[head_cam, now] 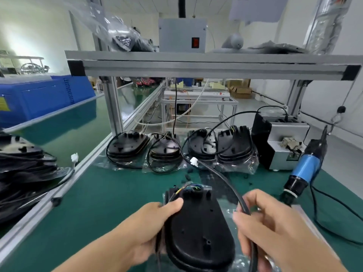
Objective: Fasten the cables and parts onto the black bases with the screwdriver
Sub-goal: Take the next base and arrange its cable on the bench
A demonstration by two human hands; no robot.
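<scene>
The black base (198, 228) lies at the near edge of the desk (110, 195), its long axis running away from the person. The left hand (145, 230) grips its left side, with the thumb on top. The right hand (275, 230) is just beside its right side, with fingers curled around a black cable (225, 179) that runs up toward the white plug (194, 160). The screwdriver (306, 165) stands near the right edge of the desk, apart from both hands; the right hand is nearer to it. More bases (176, 148) wait at the far edge.
</scene>
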